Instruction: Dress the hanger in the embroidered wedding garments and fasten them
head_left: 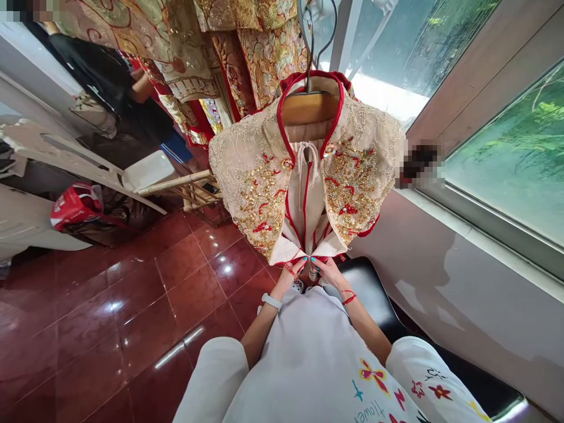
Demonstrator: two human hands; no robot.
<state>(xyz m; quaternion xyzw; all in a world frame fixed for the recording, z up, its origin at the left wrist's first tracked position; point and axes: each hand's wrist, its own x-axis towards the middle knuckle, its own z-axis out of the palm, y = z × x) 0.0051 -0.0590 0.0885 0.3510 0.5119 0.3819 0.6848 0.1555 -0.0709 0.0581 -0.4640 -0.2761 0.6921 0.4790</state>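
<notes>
A cream embroidered jacket (264,176) with red piping and gold and red beadwork hangs on a wooden hanger (308,108) in front of me. Its front is open down the middle. My left hand (294,271) pinches the bottom corner of the left front panel. My right hand (324,269) grips the bottom corner of the right front panel. Both hands meet at the hem, fingers closed on the cloth. A white band sits on my left wrist and a red string on my right.
More embroidered garments (185,53) hang behind. Another person in dark clothes (110,88) stands at the far left by a white plastic chair (88,158). A red bag (77,202) lies on the glossy red tile floor (132,305). A window (506,147) and a black seat (379,294) are on the right.
</notes>
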